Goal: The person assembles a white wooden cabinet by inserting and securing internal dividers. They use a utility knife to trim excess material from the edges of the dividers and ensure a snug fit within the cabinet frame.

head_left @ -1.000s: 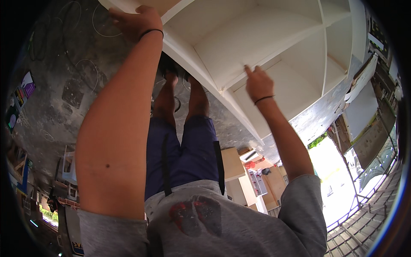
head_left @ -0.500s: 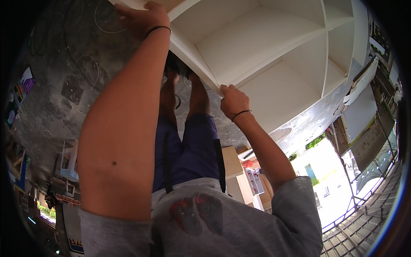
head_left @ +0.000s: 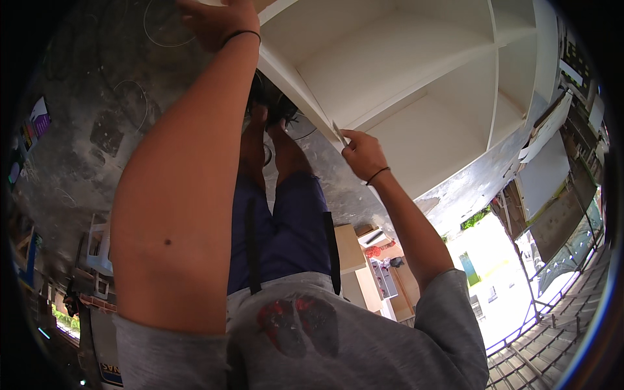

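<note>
A white shelving unit (head_left: 422, 78) with several open compartments fills the upper right. My right hand (head_left: 365, 156) is closed on a thin, pale flat strip (head_left: 339, 134) that stands up between thumb and fingers. The strip is at the front edge (head_left: 302, 93) of the unit, near a compartment corner; whether it touches the edge I cannot tell. My left hand (head_left: 224, 25) is at the top of the view beside the unit's near corner, its fingers spread and partly cut off by the picture's edge. Any contact with the unit is hard to make out.
The grey concrete floor (head_left: 84, 156) has thin loops of wire on it. My legs (head_left: 286, 146) stand close to the unit. Low on the right is a light wooden cabinet (head_left: 351, 253) with red items near it. A white plastic stool (head_left: 99, 244) stands on the left.
My right hand has moved slightly right and down from the unit's edge, and the strip in it now shows. My left hand has shifted up a little. One foot has shifted.
</note>
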### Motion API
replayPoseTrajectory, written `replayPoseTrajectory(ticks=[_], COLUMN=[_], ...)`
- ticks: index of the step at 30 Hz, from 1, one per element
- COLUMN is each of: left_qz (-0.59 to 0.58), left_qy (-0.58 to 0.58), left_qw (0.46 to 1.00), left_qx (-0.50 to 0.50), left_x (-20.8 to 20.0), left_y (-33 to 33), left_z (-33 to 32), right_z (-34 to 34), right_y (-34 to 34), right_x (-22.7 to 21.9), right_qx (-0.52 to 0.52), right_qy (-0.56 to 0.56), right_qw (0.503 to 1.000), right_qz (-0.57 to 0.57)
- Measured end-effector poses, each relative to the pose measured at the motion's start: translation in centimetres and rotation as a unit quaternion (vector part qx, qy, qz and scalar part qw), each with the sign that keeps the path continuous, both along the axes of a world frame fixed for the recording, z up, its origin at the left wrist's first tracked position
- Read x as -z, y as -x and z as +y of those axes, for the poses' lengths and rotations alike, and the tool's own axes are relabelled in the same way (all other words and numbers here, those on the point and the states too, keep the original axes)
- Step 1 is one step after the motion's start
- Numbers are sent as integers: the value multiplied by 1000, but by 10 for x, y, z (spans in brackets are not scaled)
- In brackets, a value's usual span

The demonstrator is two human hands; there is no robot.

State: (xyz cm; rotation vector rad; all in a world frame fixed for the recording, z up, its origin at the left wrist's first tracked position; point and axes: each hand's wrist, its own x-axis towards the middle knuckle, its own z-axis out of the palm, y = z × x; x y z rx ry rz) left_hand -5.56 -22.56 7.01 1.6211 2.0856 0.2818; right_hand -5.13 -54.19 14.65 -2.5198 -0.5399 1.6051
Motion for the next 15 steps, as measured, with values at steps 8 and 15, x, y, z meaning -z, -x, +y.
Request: replayPoseTrajectory(ticks=[8, 15], left_qz=[-10, 11], left_qy=[-1, -14], left_qw=[1000, 1000], left_qx=[15, 24], left_x=[-8, -7], left_y=[-3, -7], left_z=[-2, -3], right_z=[-17, -20], right_y=[-14, -32], right_x=[7, 3], right_qx=[-207, -38], right_qy=[-87, -105], right_qw=[946, 974], right_qz=[-236, -196])
